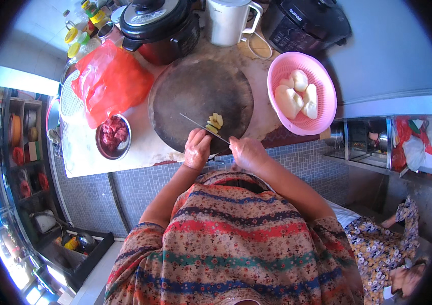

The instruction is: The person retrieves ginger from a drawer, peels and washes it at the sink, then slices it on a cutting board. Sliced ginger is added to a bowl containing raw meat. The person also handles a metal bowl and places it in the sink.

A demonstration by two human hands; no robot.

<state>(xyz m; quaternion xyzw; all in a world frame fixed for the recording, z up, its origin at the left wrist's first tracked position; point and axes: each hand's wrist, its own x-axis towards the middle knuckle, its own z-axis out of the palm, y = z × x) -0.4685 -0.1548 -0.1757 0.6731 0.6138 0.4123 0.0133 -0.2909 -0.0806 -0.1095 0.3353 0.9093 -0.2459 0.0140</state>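
Observation:
My right hand (249, 153) is shut around the handle of a kitchen knife (202, 126). Seen nearly edge-on, the blade slants up and left across the near part of a round, dark chopping board (200, 85). Just beyond the blade lies a small cluster of pale yellow slices (216, 121), which look like ginger. My left hand (196, 149) rests at the board's near edge, fingers curled down close to the blade. Those fingers hide whatever may be under them.
A steel bowl of raw meat (114, 136) and a red plastic bag (111, 84) stand left. On the right, a pink colander (302, 129) holds peeled white pieces. Behind are a pressure cooker (158, 34), white jug (226, 23) and black cooker (303, 28). Another person (381, 244) is at lower right.

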